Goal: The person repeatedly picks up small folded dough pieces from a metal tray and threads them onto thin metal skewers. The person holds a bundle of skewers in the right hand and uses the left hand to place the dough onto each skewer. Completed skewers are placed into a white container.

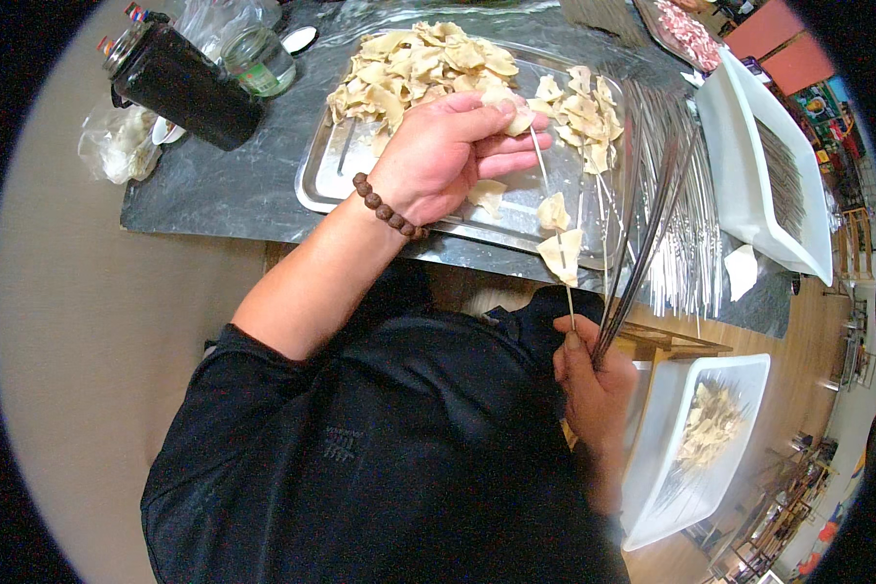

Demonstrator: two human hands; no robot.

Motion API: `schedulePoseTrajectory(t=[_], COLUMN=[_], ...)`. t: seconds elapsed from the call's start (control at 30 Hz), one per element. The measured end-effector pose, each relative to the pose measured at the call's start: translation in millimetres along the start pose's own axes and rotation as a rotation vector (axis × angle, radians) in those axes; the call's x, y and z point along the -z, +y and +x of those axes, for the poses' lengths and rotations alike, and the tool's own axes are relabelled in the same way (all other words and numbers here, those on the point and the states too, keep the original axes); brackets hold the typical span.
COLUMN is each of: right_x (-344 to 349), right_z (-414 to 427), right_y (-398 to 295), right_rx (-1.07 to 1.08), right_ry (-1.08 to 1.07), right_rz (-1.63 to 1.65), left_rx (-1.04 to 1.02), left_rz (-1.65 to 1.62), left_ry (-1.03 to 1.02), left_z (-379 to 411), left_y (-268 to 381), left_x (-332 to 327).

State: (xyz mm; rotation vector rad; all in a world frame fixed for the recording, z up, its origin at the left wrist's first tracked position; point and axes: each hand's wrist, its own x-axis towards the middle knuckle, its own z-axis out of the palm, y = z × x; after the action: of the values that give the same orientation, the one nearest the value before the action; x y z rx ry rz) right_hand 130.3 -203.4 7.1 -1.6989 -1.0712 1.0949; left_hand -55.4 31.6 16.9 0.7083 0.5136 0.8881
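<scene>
My left hand (456,142), with a brown bead bracelet (383,208) at the wrist, pinches a pale, flat food piece (515,120) over a metal tray (314,171). A thin metal skewer (542,169) runs from that piece down to my right hand (591,372). Two pale pieces (561,255) are threaded along it. My right hand grips the skewer's lower end and also a bundle of metal skewers (646,248) that fans upward. On the tray lie a large heap of pale pieces (423,69), a smaller pile (588,117) and a single loose piece (488,197).
Many loose skewers (682,248) lie right of the tray. Beyond them stands a white bin (730,139) holding more skewers. A lower white bin (657,438) contains loaded skewers (708,431). A dark bottle (182,84), a glass jar (259,62) and a plastic bag (120,142) occupy the left side.
</scene>
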Motion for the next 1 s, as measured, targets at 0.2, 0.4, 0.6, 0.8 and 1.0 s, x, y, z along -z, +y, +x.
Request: schedulePoseTrajectory(t=[0.2,0.4,0.6,0.8,1.0], right_x=[-0.2,-0.5,3.8,16.4,17.9], right_z=[2.8,6.6,8.1,12.4,16.9], right_y=[4.1,2.8,6.5,15.0,26.4], right_rx=[0.054,0.122,0.154,0.127,-0.004], right_ry=[0.010,0.020,0.006,-0.051,-0.088], right_rz=[-0.103,-0.156,-0.221,-0.239,-0.131], left_rx=[-0.009,0.013,0.013,0.017,0.038], left_rz=[-0.070,-0.051,-0.020,0.047,0.050], left_ry=[0.019,0.018,0.050,0.077,0.068], left_z=[-1.9,-4.9,-2.2,-3.6,-3.7], left_y=[-2.7,-4.0,-10.4,-12.7,-14.8], left_x=[-4.1,-6.3,-7.1,-12.0,-15.0])
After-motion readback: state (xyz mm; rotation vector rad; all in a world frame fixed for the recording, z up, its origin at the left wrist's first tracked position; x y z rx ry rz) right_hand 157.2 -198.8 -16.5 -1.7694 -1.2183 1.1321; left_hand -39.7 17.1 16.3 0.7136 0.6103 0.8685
